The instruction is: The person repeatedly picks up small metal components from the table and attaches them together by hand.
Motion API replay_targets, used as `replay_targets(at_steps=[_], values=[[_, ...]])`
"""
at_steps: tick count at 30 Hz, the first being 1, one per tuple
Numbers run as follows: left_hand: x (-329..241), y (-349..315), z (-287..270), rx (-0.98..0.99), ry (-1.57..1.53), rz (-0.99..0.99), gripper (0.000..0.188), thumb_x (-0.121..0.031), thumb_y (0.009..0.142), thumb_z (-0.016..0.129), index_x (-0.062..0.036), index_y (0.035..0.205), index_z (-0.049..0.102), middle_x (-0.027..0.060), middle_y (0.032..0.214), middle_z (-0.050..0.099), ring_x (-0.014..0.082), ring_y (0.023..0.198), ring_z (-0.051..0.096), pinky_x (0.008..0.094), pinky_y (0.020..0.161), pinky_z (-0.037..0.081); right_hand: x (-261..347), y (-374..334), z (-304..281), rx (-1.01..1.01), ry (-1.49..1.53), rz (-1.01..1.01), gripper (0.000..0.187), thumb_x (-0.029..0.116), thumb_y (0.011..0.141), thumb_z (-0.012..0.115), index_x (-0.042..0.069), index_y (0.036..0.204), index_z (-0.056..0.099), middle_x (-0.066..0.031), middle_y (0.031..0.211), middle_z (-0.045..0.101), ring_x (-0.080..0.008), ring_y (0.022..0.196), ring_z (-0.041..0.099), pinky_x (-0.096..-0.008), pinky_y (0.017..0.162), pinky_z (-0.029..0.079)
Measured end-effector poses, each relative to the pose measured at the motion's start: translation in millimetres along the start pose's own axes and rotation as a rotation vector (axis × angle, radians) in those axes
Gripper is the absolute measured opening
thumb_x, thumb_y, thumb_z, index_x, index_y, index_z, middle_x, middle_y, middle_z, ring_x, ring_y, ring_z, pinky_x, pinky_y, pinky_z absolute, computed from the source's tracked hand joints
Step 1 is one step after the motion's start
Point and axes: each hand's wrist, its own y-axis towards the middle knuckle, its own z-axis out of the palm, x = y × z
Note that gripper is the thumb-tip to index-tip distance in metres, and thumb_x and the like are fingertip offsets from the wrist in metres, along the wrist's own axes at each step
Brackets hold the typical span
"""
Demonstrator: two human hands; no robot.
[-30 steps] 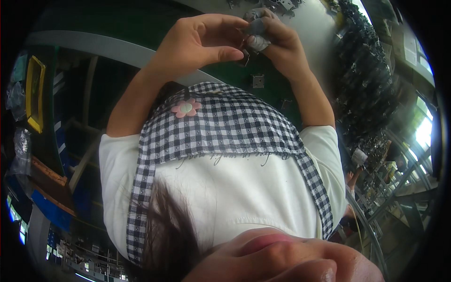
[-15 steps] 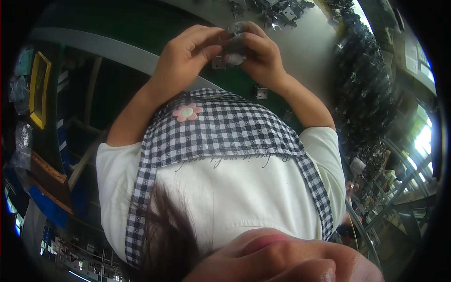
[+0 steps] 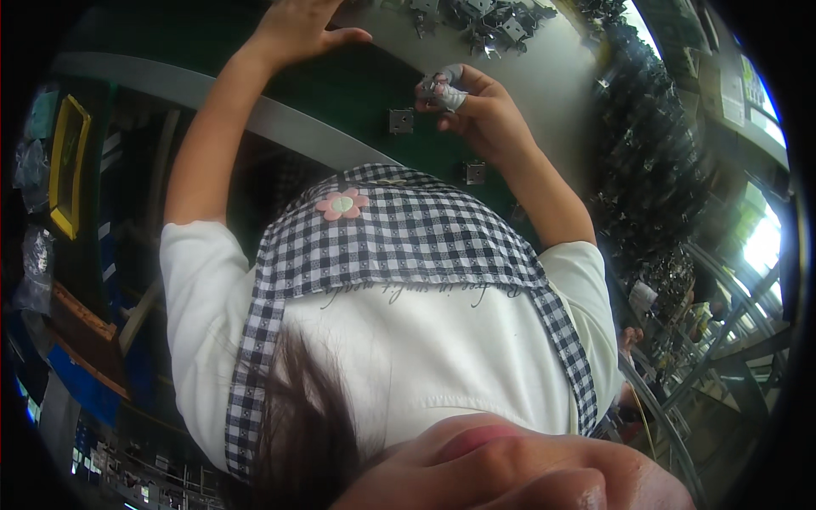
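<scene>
My left hand [image 3: 299,31] is stretched out over the green tabletop at the upper edge, its thumb apart from the fingers. The fingertips are cut off by the picture's edge, and nothing shows in the grip. In my right hand [image 3: 486,109], a small shiny metal part [image 3: 431,86] is pinched between thumb and fingers, which wear whitish wrappings. Its exact shape is partly hidden. Just left of that hand, a square metal bracket with holes [image 3: 401,121] lies on the green surface. A second metal bracket [image 3: 474,172] lies nearer to me, below my right wrist.
A heap of metal brackets [image 3: 501,25] sits on the pale surface beyond my right hand. To the right rises a large dark pile of metal parts [image 3: 650,153]. A grey table edge [image 3: 212,93] crosses at left, with a yellow frame [image 3: 70,166] farther left.
My hands, together around a small part before, have separated. The left has moved away to the upper left and opened; the right keeps the metal part, slightly lower and further right.
</scene>
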Motion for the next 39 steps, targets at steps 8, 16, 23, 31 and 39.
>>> replay_targets(at_steps=[8,16,23,31,39], values=[[9,-50,30,0.034,0.261,0.115,0.035,-0.023,0.077,0.067,-0.0089,0.106,0.054,0.0110,0.108,0.053,0.0277,0.104,0.053,0.0402,0.092,0.041,2,4,14,0.038,-0.065,-0.068,0.016,0.005,0.080,0.066,0.004,0.094,0.059,-0.0101,0.098,0.064,-0.0161,0.088,0.062,-0.0260,0.069,0.053],[-68,-36,3,-0.170,-0.761,-0.419,0.029,-0.001,0.069,0.072,-0.0050,0.092,0.055,0.0066,0.091,0.060,0.0166,0.084,0.061,0.0267,0.068,0.050,16,-2,23,-0.020,-0.364,-0.286,0.025,0.006,0.072,0.074,0.002,0.092,0.059,-0.0083,0.089,0.066,-0.0128,0.069,0.063,-0.0221,0.056,0.050],[-89,-38,-6,-0.097,-0.622,-0.423,0.031,0.002,0.068,0.071,-0.0041,0.097,0.064,0.0088,0.094,0.064,0.0210,0.086,0.063,0.0288,0.074,0.051,18,19,5,0.030,-0.182,-0.098,0.028,0.009,0.070,0.076,0.005,0.089,0.056,-0.0064,0.085,0.064,-0.0108,0.068,0.060,-0.0202,0.056,0.047],[-102,-38,-9,-0.166,-0.570,-0.308,0.033,0.000,0.066,0.073,-0.0044,0.097,0.065,0.0108,0.096,0.066,0.0230,0.085,0.065,0.0294,0.074,0.053,4,21,15,0.026,-0.028,0.032,0.030,0.011,0.076,0.071,0.006,0.099,0.052,-0.0026,0.085,0.061,-0.0102,0.071,0.058,-0.0206,0.059,0.046],[-95,-35,-18,-0.051,-0.540,-0.272,0.039,0.007,0.066,0.071,-0.0038,0.104,0.065,0.0103,0.101,0.066,0.0215,0.094,0.064,0.0322,0.086,0.051,-3,11,21,-0.042,-0.146,-0.037,0.041,0.014,0.078,0.069,-0.003,0.109,0.049,-0.0110,0.096,0.060,-0.0147,0.076,0.061,-0.0256,0.064,0.052]])
